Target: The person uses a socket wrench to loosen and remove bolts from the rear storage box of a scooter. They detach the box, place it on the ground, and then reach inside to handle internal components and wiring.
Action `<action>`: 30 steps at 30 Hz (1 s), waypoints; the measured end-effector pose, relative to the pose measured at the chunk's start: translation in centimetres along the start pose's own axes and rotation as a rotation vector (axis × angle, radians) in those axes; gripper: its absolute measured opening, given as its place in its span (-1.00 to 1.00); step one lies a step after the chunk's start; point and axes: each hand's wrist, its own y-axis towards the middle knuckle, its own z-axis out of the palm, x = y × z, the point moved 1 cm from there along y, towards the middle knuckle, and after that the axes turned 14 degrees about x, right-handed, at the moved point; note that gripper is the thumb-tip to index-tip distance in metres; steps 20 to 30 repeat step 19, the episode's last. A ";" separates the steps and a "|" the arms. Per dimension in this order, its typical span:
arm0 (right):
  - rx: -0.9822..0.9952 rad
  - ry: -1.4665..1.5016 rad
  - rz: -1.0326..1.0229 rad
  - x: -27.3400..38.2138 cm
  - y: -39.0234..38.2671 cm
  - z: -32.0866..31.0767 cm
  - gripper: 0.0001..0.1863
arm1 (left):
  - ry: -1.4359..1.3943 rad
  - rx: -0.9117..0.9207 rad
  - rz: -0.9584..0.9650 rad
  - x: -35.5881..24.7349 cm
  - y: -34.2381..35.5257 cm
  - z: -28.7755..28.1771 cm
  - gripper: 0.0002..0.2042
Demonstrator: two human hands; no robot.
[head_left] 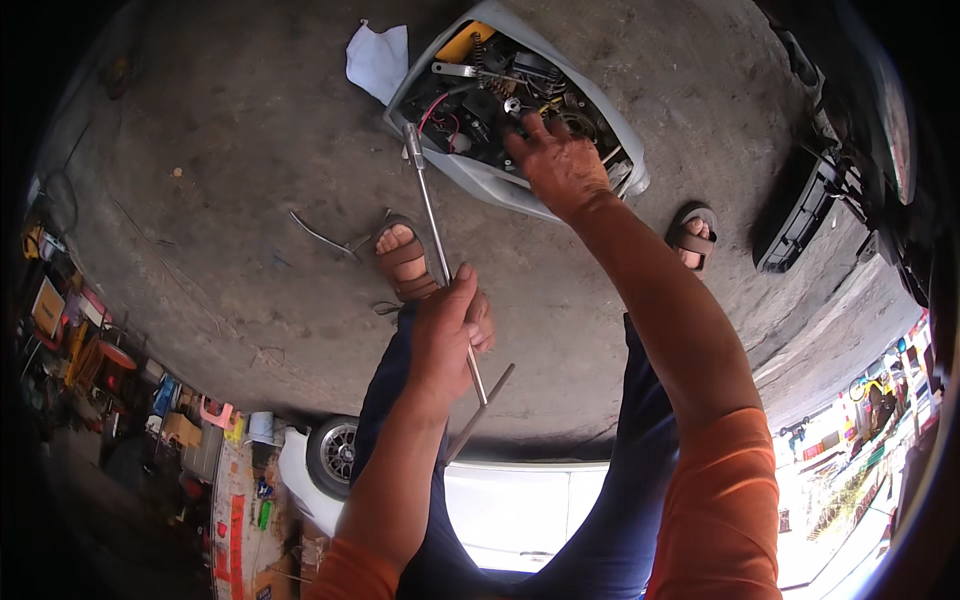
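My left hand (452,325) is closed round the shaft of a T-handle socket wrench (431,205). The wrench's socket end points up toward the bin, and its crossbar shows below my fist. Over a grey plastic bin (480,186) full of metal parts, my right hand (562,170) reaches down with fingers apart, touching or just above the pile; the fingertips are partly lost among dark pieces. In the bin lie coil springs (478,50), a flat metal lever (454,69), red wire (432,108) and a yellow piece (463,44).
A white cloth (377,60) lies by the bin's left end. My sandalled feet stand on the concrete floor, with a thin bent metal rod (322,236) near the left one. A black plastic part (797,210) is at right. Behind me are a white car (310,480) and cluttered shelves.
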 end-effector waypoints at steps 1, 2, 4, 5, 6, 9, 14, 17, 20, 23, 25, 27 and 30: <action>-0.061 -0.049 -0.031 -0.7 -0.8 0.2 -0.67 | -0.012 0.001 -0.004 0.1 -0.1 0.0 -0.57; -0.071 -0.069 -0.014 -1.3 -1.5 0.3 -0.67 | -0.012 0.006 -0.002 0.1 -0.2 -0.1 -0.57; -0.089 -0.113 0.024 -2.5 -2.8 -0.1 -0.68 | -0.016 0.022 0.000 0.3 -0.2 -0.3 -0.58; -0.009 -0.018 0.044 -3.7 -3.2 -0.6 -0.69 | -0.019 0.022 0.002 0.4 -0.3 -0.3 -0.58; 0.069 0.078 0.063 -4.8 -3.6 -1.4 -0.70 | -0.021 0.021 0.007 0.4 -0.3 -0.4 -0.58; 0.028 0.050 0.071 -5.9 -4.5 -2.6 -0.74 | -0.027 0.041 0.014 0.3 -0.4 -0.5 -0.58; 0.163 -0.178 0.228 -4.4 -4.5 -3.8 -0.79 | -0.028 0.028 0.009 -0.1 -0.3 -0.2 -0.59; 0.188 -0.218 0.313 -2.7 -4.6 -4.5 -0.74 | -0.027 0.027 0.016 -0.3 -0.4 -0.4 -0.59; 0.233 -0.108 0.311 -0.9 -4.4 -6.2 -0.72 | -0.040 0.014 0.028 -0.3 -0.5 -0.6 -0.59; 0.233 -0.108 0.311 -0.9 -4.4 -6.2 -0.72 | -0.040 0.014 0.028 -0.3 -0.5 -0.6 -0.59; 0.233 -0.108 0.311 -0.9 -4.4 -6.2 -0.72 | -0.040 0.014 0.028 -0.3 -0.5 -0.6 -0.59; 0.233 -0.108 0.311 -0.9 -4.4 -6.2 -0.72 | -0.040 0.014 0.028 -0.3 -0.5 -0.6 -0.59; 0.233 -0.108 0.311 -0.9 -4.4 -6.2 -0.72 | -0.040 0.014 0.028 -0.3 -0.5 -0.6 -0.59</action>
